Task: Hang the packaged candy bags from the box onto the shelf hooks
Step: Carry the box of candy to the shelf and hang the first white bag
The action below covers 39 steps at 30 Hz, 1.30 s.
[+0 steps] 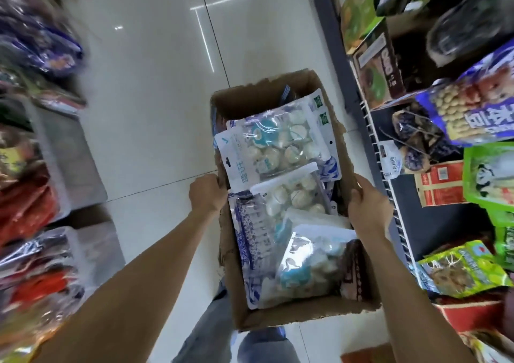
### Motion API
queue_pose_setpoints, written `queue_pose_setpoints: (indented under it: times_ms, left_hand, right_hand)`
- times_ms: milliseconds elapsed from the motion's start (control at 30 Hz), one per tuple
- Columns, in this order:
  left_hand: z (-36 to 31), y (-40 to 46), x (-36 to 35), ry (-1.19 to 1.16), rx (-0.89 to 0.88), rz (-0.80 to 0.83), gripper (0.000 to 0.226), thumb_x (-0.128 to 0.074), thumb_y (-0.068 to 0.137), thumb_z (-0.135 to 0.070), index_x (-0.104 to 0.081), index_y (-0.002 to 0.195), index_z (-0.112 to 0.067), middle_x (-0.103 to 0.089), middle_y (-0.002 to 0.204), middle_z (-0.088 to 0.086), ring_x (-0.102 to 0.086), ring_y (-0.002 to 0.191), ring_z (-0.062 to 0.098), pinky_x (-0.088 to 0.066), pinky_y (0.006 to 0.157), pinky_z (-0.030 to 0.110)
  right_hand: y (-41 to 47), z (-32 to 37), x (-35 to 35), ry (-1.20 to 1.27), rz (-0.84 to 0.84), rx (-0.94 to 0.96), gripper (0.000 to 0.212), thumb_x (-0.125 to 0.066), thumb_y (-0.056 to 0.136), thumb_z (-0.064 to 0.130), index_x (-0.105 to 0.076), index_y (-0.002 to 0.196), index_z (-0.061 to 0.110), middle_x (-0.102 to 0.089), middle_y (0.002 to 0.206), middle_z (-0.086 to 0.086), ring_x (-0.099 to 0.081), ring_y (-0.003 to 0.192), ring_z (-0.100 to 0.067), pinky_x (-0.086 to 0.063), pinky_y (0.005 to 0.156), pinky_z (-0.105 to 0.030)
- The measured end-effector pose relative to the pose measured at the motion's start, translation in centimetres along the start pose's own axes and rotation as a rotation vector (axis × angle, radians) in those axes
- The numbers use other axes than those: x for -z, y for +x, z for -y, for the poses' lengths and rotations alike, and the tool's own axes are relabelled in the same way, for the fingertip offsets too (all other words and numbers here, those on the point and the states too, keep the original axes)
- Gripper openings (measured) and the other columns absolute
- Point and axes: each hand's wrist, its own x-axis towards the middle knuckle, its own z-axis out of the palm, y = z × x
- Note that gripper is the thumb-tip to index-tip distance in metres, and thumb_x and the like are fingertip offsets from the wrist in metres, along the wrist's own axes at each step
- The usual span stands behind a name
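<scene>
An open cardboard box (294, 315) is held up over the aisle floor in front of me. My left hand (207, 194) grips its left wall and my right hand (368, 206) grips its right wall. Inside lie several clear and white candy bags (274, 148) with blue print and round pale sweets, stacked loosely and overlapping. One bag (311, 262) lies nearest me, and a hang hole shows on the top bag's left edge.
On the right stands a dark shelf unit with a white wire rail (389, 184) and hanging snack packs (478, 106) in blue, green and red. More blurred packs (39, 42) hang on the left shelving. The white tiled floor (155, 84) runs between them.
</scene>
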Motion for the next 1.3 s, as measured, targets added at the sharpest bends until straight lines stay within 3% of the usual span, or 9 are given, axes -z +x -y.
queue_pose_setpoints:
  times_ms: [167,300,400,533,667,867,967,1133,1300]
  left_hand:
    - [-2.6,1.5,8.4,0.057,-0.036,-0.021,0.037,-0.047,0.087,-0.012,-0.041,0.051,-0.012,-0.047,0.051,0.004,-0.049,0.057,0.025,-0.027,0.052,0.030]
    - [-5.9,4.8,16.2,0.071,-0.046,-0.085,0.029,-0.050,0.087,-0.010,-0.054,0.058,-0.006,-0.056,0.059,0.011,-0.046,0.058,0.024,-0.028,0.054,0.029]
    - [-9.2,8.2,22.8,0.066,-0.026,-0.121,0.028,-0.052,0.088,-0.011,-0.054,0.060,-0.007,-0.048,0.055,0.003,-0.045,0.060,0.022,-0.027,0.054,0.029]
    - [-13.9,14.0,31.2,0.004,-0.008,-0.191,0.028,-0.053,0.087,-0.011,-0.056,0.060,-0.006,-0.065,0.068,0.015,-0.048,0.061,0.025,-0.031,0.056,0.029]
    - [-18.6,21.4,38.9,-0.067,-0.009,-0.244,0.020,-0.055,0.087,-0.011,-0.066,0.071,-0.007,-0.068,0.075,0.015,-0.048,0.063,0.023,-0.029,0.059,0.028]
    - [-24.2,34.7,49.5,-0.169,-0.018,-0.261,0.026,-0.055,0.084,-0.009,-0.059,0.058,-0.010,-0.063,0.063,0.014,-0.052,0.060,0.030,-0.032,0.055,0.030]
    - [-27.0,41.4,54.6,-0.174,-0.049,-0.288,0.018,-0.055,0.081,-0.009,-0.069,0.069,-0.010,-0.065,0.064,0.014,-0.054,0.062,0.032,-0.039,0.058,0.030]
    - [-31.7,51.6,63.3,-0.144,-0.071,-0.309,0.017,-0.055,0.079,-0.009,-0.068,0.068,-0.007,-0.055,0.054,0.009,-0.050,0.058,0.031,-0.036,0.055,0.030]
    - [-36.4,61.8,70.9,-0.103,-0.056,-0.319,0.016,-0.057,0.079,-0.007,-0.070,0.071,-0.005,-0.064,0.063,0.017,-0.052,0.062,0.034,-0.033,0.056,0.030]
  right_hand:
    - [1.8,5.0,4.7,0.046,0.011,-0.082,0.038,-0.048,0.096,0.008,-0.056,0.132,0.018,-0.066,0.095,-0.026,-0.059,0.088,-0.042,-0.037,0.068,-0.035]
    - [5.6,10.5,8.1,0.109,0.013,-0.110,0.038,-0.049,0.095,0.008,-0.058,0.130,0.019,-0.067,0.094,-0.026,-0.060,0.088,-0.043,-0.037,0.066,-0.035]
    - [10.1,15.7,11.2,0.183,-0.001,-0.117,0.038,-0.049,0.095,0.008,-0.058,0.131,0.018,-0.067,0.098,-0.025,-0.060,0.091,-0.043,-0.044,0.070,-0.039]
    - [17.2,23.4,15.2,0.201,-0.030,-0.080,0.036,-0.049,0.096,0.010,-0.057,0.131,0.017,-0.067,0.103,-0.024,-0.061,0.095,-0.042,-0.045,0.073,-0.041]
    - [26.2,32.2,19.7,0.212,-0.097,-0.049,0.037,-0.051,0.096,0.011,-0.056,0.132,0.014,-0.068,0.105,-0.024,-0.062,0.096,-0.040,-0.047,0.076,-0.040]
    - [39.2,45.4,24.4,0.245,-0.128,-0.013,0.035,-0.050,0.098,0.011,-0.057,0.132,0.012,-0.069,0.105,-0.021,-0.062,0.095,-0.037,-0.049,0.078,-0.043]
    - [45.0,51.3,26.3,0.337,-0.136,-0.034,0.035,-0.051,0.097,0.008,-0.056,0.132,0.009,-0.066,0.116,-0.020,-0.059,0.108,-0.036,-0.045,0.087,-0.038]
    - [55.2,60.2,28.5,0.358,-0.114,-0.052,0.036,-0.054,0.096,0.011,-0.057,0.132,0.012,-0.066,0.119,-0.018,-0.059,0.111,-0.034,-0.046,0.092,-0.041]
    - [66.1,68.9,30.8,0.348,-0.077,-0.010,0.036,-0.053,0.094,0.010,-0.059,0.129,0.014,-0.067,0.118,-0.014,-0.060,0.110,-0.034,-0.045,0.089,-0.038]
